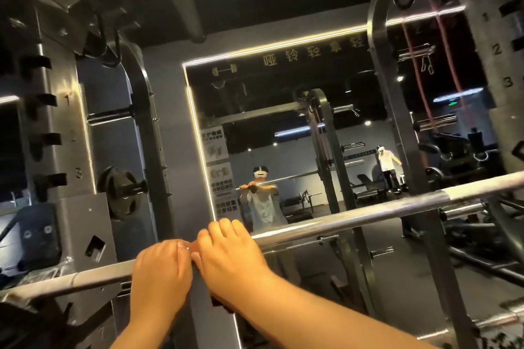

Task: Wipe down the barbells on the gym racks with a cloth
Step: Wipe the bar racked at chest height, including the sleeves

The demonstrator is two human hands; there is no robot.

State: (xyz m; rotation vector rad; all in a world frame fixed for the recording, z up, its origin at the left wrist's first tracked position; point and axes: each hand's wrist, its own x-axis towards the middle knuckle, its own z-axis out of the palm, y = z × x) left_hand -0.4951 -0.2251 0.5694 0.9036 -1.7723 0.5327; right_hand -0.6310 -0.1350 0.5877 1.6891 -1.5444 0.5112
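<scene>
Both hands sit side by side on the barbell (pixel 368 214), touching each other. The left hand (pixel 161 272) has its fingers curled over the top of the shaft and gripping it. The right hand (pixel 229 252) is likewise wrapped around the shaft, its fingers (pixel 224 228) bent over the far side. A thin sliver of reddish cloth (pixel 189 247) shows in the gap between the two hands, right against the knuckles; how much of it lies under either palm cannot be told. From the fingers the barbell runs up and away to the right, and down to the left onto the rack post (pixel 65 150). Beyond the fingertips hangs a lit-edged mirror (pixel 255 127). Left of the fingers and farther back, a black weight plate (pixel 119 193) hangs on a peg.
</scene>
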